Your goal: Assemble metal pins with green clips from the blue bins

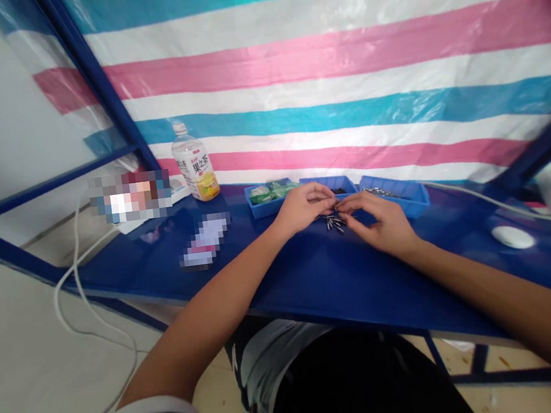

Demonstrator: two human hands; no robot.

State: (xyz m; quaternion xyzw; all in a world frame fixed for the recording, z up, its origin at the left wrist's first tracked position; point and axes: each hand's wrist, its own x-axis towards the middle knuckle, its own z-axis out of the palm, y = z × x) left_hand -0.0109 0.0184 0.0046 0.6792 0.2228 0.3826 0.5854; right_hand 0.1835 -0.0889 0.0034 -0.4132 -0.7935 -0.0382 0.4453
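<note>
In the head view, the left hand and right hand meet just right of centre, fingers curled inward; I cannot tell what, if anything, they pinch. Slim, dark, shiny pieces lie below the fingertips, partly covered. Behind, blue plastic trays are partly hidden.

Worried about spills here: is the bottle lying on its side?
No, the bottle stands upright on the table, its cap on top.

Loose pieces on the table before a row of three trays, bottle to the trays' left.
</note>
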